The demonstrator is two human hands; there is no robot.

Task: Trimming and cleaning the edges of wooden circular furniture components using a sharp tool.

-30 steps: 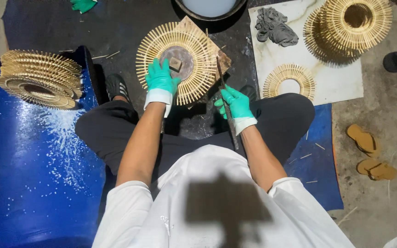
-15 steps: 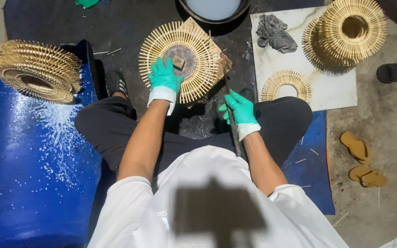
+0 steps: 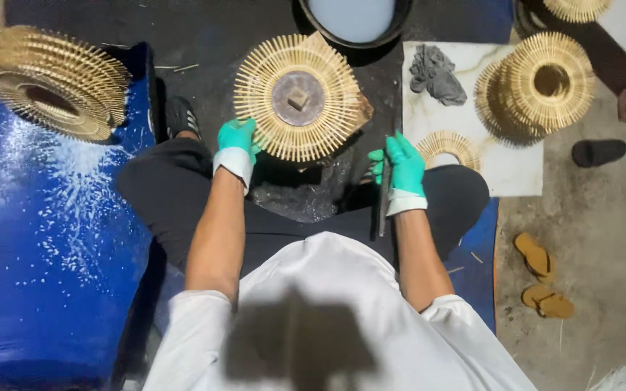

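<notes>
The left hand (image 3: 238,137), in a green glove, is gripping the lower left edge of a round ring of radiating bamboo sticks (image 3: 300,98) that is lying at the upper centre of the frame, with a small wooden block (image 3: 297,99) sitting on its grey middle disc. The right hand (image 3: 400,165), also gloved green, is closing around a thin dark rod-like tool (image 3: 383,203) just right of centre, the tool pointing down toward the lap. The person is sitting with black-trousered legs spread, a grey dusty patch lying between them. At the top centre a dark basin (image 3: 356,22) of pale liquid is resting just above the ring. In the upper left, a stack of similar stick rings (image 3: 56,83) is lying on blue sheeting (image 3: 30,246) speckled with white. In the upper right, a pale slab (image 3: 472,163) is carrying a crumpled grey cloth (image 3: 436,72), another stack of rings (image 3: 541,83) and 1 flat ring (image 3: 449,148). At the lower right, 2 tan sandals (image 3: 541,279) are lying on the bare floor.
</notes>
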